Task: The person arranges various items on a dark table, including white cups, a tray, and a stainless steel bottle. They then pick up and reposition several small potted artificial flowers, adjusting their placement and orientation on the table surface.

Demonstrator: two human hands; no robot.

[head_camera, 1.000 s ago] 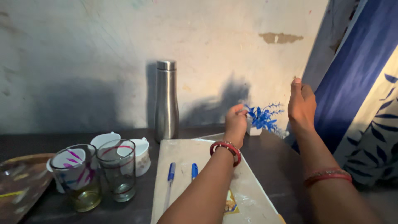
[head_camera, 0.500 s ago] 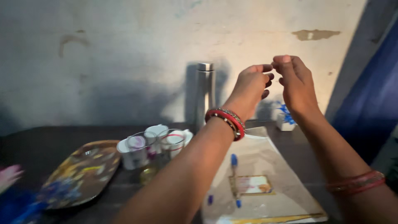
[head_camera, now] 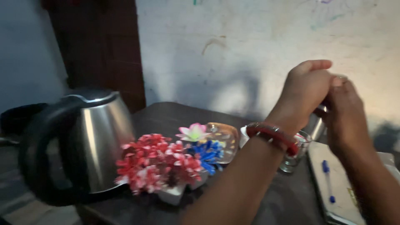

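My left hand [head_camera: 306, 85] and my right hand [head_camera: 346, 114] are raised together in front of the pale wall, fingertips touching. Both have their fingers curled in, and I see nothing held between them. Red bangles [head_camera: 273, 136] ring my left wrist. Below the hands stands a clear glass [head_camera: 296, 155] on the dark table [head_camera: 166, 116]. A steel bottle [head_camera: 317, 127] shows only as a sliver behind my hands.
A steel electric kettle [head_camera: 89, 141] with a black handle stands at the near left. Beside it are small pots of red [head_camera: 152, 166], blue [head_camera: 207, 153] and pink [head_camera: 192, 132] artificial flowers, then a paint palette [head_camera: 223, 139]. A pale board [head_camera: 337, 196] with a blue pen [head_camera: 328, 181] lies at right.
The view has swung left, bringing the kettle and the red flowers into sight. My hands left the small blue plant, rose, and came together in the air.
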